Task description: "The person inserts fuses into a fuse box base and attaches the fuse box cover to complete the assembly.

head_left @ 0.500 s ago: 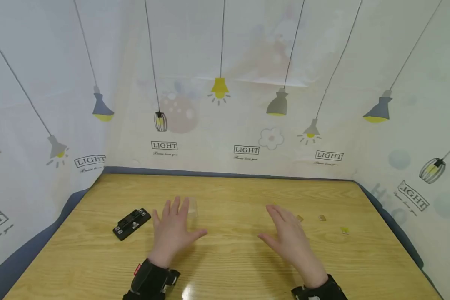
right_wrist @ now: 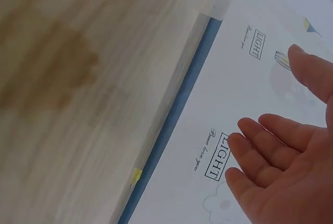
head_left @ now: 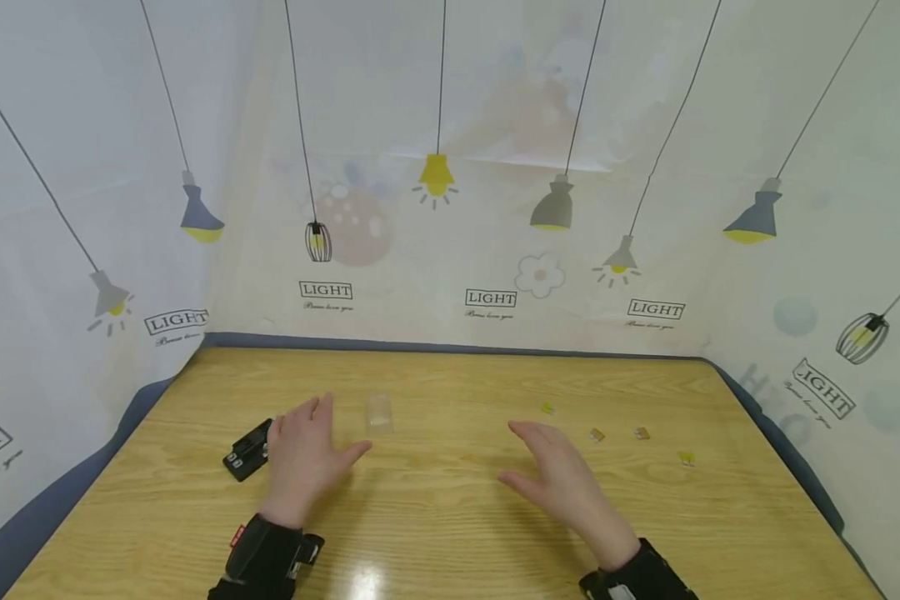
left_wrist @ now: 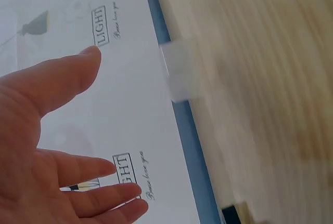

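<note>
My left hand [head_left: 303, 458] hovers over the left part of the table with its fingers and thumb spread, holding nothing. In the head view it overlaps a black flat object [head_left: 244, 454] with white marks and hides its right part. Just right of its fingers stands a small clear plastic box [head_left: 378, 415], also seen in the left wrist view as a see-through block [left_wrist: 182, 70]. Over the right middle of the table, my right hand [head_left: 566, 483] is held with its thumb apart from its extended fingers and nothing in it. Nearest to it is a small brownish piece [head_left: 597, 435].
Beyond and right of the right hand lie a yellow piece [head_left: 547, 408], another brownish piece [head_left: 642, 433] and a second yellow piece [head_left: 687, 459]. A white sheet [head_left: 412, 308] printed with lamps encloses the wooden table [head_left: 435, 500] at the back and sides.
My left hand has moved left, uncovering the clear box and covering part of the black object. The right hand has shifted slightly left and nearer, revealing the far yellow piece.
</note>
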A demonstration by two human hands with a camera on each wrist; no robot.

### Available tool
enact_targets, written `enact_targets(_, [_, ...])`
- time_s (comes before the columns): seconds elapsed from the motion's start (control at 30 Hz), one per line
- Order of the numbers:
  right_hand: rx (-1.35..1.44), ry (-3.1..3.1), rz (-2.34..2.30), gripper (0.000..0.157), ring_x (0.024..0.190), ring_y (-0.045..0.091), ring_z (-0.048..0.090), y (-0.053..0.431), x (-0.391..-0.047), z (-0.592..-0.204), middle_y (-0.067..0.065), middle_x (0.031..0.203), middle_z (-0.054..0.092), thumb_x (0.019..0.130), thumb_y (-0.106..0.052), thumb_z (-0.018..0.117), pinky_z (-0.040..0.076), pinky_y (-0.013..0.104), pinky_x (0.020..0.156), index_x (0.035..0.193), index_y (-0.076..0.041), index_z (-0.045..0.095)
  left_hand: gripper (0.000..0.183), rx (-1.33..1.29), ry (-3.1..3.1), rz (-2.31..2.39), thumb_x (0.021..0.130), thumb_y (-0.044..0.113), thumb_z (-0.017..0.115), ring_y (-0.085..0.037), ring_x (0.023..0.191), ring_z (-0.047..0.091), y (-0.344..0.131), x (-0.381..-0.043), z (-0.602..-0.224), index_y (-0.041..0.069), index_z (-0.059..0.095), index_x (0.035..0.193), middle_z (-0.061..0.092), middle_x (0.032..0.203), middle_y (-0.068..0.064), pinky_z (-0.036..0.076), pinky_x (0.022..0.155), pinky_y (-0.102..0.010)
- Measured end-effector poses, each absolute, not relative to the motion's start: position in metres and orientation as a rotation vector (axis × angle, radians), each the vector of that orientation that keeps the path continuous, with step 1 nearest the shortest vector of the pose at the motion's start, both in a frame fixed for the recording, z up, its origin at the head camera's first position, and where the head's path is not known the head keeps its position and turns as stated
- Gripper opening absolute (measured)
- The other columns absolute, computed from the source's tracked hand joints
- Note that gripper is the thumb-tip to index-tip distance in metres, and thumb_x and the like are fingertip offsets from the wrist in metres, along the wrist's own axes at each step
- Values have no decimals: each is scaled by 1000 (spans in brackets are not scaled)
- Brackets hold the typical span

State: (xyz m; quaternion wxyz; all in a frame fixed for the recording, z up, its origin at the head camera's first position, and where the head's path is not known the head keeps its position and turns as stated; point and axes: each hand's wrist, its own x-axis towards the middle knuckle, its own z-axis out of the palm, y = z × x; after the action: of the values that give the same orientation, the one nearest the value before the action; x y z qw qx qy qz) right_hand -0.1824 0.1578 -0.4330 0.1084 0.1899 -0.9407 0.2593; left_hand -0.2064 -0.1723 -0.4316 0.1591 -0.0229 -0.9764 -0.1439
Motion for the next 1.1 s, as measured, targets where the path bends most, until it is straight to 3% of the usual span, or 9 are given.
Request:
enact_targets(0.47, [619, -2797, 731, 61, 114, 26, 49, 147, -186, -433, 9, 122, 56, 75, -35, 72, 40, 42, 94, 126, -6, 54, 80, -62, -2787, -312, 70, 49, 70, -45, 100, 50, -232, -205, -432, -8, 50, 122, 54, 113, -29, 38, 84, -57])
enact_targets(0.83, [665, -2799, 726, 57, 111, 25, 51, 139, -193, -429, 8, 119, 58, 76, -33, 72, 41, 40, 92, 123, -6, 56, 82, -3, -2881, -305, 67, 45, 73, -47, 94, 50, -276, -211, -441, -14, 50, 119, 53, 108, -34, 42, 77, -55])
enact_targets(1.1, [683, -2824, 727, 57, 113, 25, 50, 136, -198, -428, 8, 121, 57, 77, -33, 71, 40, 40, 93, 124, -6, 55, 79, 57, -3026, -325, 61, 46, 77, -38, 80, 53, -300, -214, -442, -12, 54, 110, 55, 97, -30, 44, 68, -50])
